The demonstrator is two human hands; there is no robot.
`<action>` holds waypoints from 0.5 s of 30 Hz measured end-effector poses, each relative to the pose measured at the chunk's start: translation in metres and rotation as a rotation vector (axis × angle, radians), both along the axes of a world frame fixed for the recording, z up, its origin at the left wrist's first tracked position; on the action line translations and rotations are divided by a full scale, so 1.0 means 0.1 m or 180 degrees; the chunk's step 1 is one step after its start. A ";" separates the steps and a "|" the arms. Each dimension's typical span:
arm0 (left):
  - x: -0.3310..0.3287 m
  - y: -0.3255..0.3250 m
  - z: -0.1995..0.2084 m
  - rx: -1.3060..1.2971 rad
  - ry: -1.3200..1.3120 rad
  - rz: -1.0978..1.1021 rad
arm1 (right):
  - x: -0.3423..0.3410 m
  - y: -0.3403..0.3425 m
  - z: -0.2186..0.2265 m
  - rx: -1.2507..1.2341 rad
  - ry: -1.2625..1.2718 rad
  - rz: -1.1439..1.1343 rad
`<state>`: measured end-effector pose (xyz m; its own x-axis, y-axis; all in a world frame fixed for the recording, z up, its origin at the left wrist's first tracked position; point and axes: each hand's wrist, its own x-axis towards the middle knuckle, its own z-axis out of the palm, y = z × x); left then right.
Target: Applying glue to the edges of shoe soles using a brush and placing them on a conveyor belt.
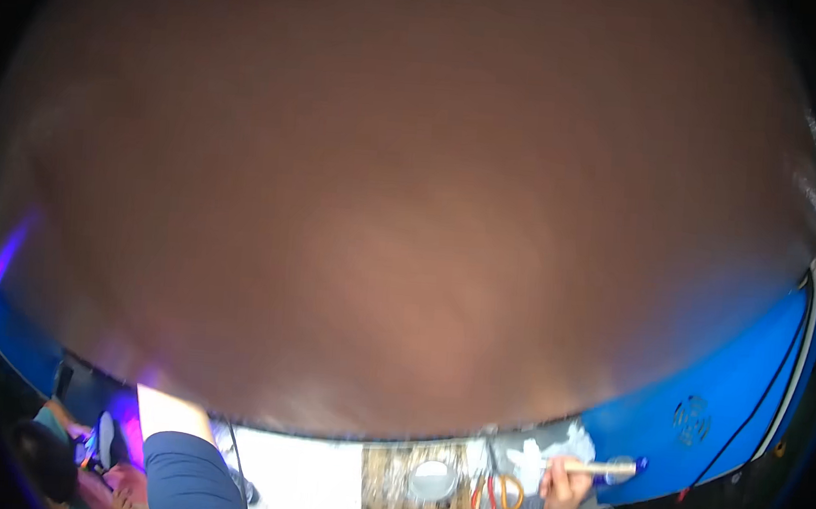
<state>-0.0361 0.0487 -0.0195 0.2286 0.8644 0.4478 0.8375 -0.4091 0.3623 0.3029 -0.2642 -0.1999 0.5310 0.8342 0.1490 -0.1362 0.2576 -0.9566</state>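
Note:
A blurred surface (412, 198) very near the camera covers most of the head view. My left arm, in a dark blue sleeve (189, 471), rises into it from below; the fingers of my left hand cannot be made out. At the lower right, my right hand (567, 488) is closed round a pale wooden handle (601, 468) lying sideways; what tool it belongs to is unclear. White crumpled material (531, 457) is just left of that hand. Scissors with red and orange handles (510, 493) lie further left on the table.
A whitish round bowl (432, 481) stands on a brown, film-covered board (382, 484). Left of it lies a white sheet (303, 474). A blue panel (690, 416) with a black cable stands at the right. Another person (43, 461) sits at the lower left, under purple light.

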 end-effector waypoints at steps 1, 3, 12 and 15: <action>-0.14 -0.12 -0.06 0.0028 0.0104 0.0282 | 0.00 0.03 -0.02 -0.0024 0.0083 0.0184; -0.29 -0.22 -0.08 -0.0001 0.0340 0.0684 | 0.05 0.17 -0.01 0.0006 0.0121 0.0278; 0.68 0.30 0.27 -0.0727 0.1418 0.0484 | 0.30 -0.06 -0.06 0.0215 0.0513 0.0638; 1.05 0.45 0.35 -0.0847 0.1772 0.0396 | 0.41 -0.29 -0.11 0.0281 0.0593 0.0465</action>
<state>0.0694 0.0936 0.0156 0.2559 0.9650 0.0565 0.9654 -0.2522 -0.0657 0.3442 -0.2928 -0.2113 0.4308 0.8922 0.1355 -0.3501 0.3036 -0.8862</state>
